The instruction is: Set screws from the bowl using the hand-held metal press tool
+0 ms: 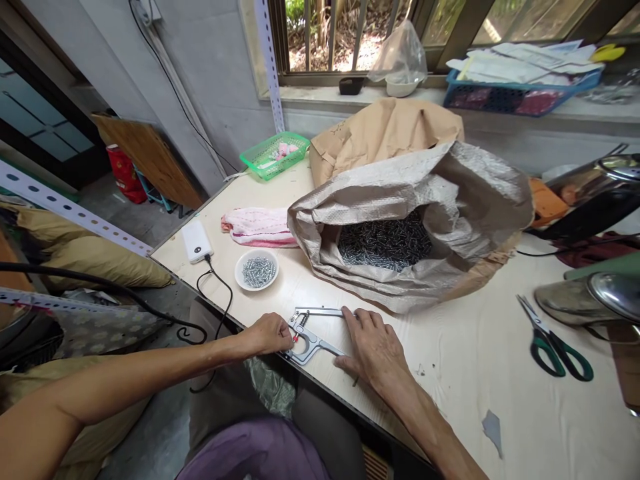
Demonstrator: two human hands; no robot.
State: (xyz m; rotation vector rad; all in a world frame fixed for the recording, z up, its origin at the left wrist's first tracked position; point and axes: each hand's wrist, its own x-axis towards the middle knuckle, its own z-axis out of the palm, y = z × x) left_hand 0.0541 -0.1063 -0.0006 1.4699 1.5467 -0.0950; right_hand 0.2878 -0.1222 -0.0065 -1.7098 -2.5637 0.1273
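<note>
Where the table's near edge runs past us, we find a grey metal hand tool (313, 333) lying flat, its two long handles spread in a V that opens to the right. Our left hand (267, 333) sits at the tool's head end, fingers curled in almost to a fist, fingertips touching the jaw end; whether something small is pinched there we cannot tell. Our right hand (373, 343) lies open and flat, palm down, over the handles' far ends, fingers spread across the upper handle and thumb against the lower one, pressing rather than gripping. So the tool lies between the two hands, touched by both.

Just beyond it, a small white bowl (257, 269) holds bright metal pieces. Beside that, a woven sack (450, 200) gapes open, full of dark small parts (385, 243). A white power bank (197, 241) with its cable lies to the left, near a pink cloth (257, 227). Green-handled scissors (553, 340) lie well apart on the right.
</note>
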